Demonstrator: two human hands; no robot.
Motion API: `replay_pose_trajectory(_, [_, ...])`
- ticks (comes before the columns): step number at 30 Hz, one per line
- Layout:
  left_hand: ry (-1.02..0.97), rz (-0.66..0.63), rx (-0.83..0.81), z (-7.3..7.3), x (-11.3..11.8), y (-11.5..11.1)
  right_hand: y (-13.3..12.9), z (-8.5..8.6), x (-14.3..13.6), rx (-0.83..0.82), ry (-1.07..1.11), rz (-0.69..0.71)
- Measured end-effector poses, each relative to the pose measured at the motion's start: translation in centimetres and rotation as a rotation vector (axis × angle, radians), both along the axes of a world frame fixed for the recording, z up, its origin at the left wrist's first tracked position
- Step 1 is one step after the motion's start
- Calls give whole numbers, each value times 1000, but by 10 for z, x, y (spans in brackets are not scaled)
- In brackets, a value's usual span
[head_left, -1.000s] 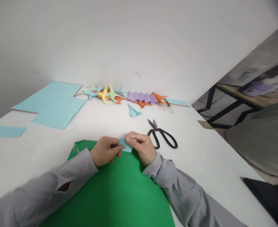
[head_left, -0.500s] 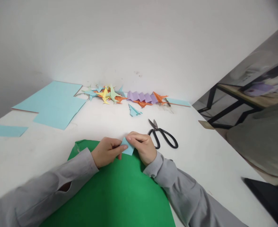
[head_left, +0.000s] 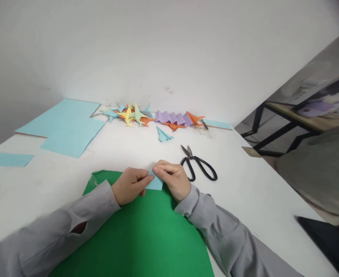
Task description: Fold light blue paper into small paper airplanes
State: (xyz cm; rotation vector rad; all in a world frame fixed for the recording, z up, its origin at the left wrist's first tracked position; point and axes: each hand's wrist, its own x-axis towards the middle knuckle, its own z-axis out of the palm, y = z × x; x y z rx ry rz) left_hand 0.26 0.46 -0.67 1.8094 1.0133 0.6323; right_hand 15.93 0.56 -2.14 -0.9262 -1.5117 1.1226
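A small light-blue piece of paper (head_left: 157,183) is pinched between my two hands, above the far edge of a green sheet (head_left: 137,231). My left hand (head_left: 131,185) grips its left side between thumb and fingers. On its upper right side, my right hand (head_left: 173,179) is closed with thumb and index finger together. The fingers cover part of the paper's upper edge. Just beyond my right hand lie black-handled scissors (head_left: 200,163), their blades slightly apart. A folded blue paper piece (head_left: 163,134) rests farther back.
Folded paper shapes in several colours (head_left: 133,115) and a purple pleated strip (head_left: 172,118) lie along the wall. Large blue sheets (head_left: 68,129) and a small blue rectangle (head_left: 9,159) are at the left. A dark object (head_left: 325,242) sits at the lower right.
The small blue paper has turned slightly, and its lower edge now looks flatter and extends farther left. My left fingertips have shifted a little left; both hands still hold it.
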Motion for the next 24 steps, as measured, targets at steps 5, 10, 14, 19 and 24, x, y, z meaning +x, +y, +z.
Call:
replay_pose_trajectory(5, [34, -13, 54, 0, 0, 0, 0, 1, 0, 4, -26, -41])
replay_pose_trajectory(10, [20, -16, -14, -3, 1, 1, -1, 0, 0, -2, -29, -36])
replay_pose_trajectory(14, [-38, 10, -40, -3, 0, 2, 0, -4, -1, -84, 55, -82])
replay_pose_trajectory(19, [-110, 25, -68, -4, -2, 3, 1, -10, -2, -192, 130, -89])
replay_pose_trajectory(24, [-119, 42, -61, -6, -2, 4, 1, -9, -2, -159, 47, -224])
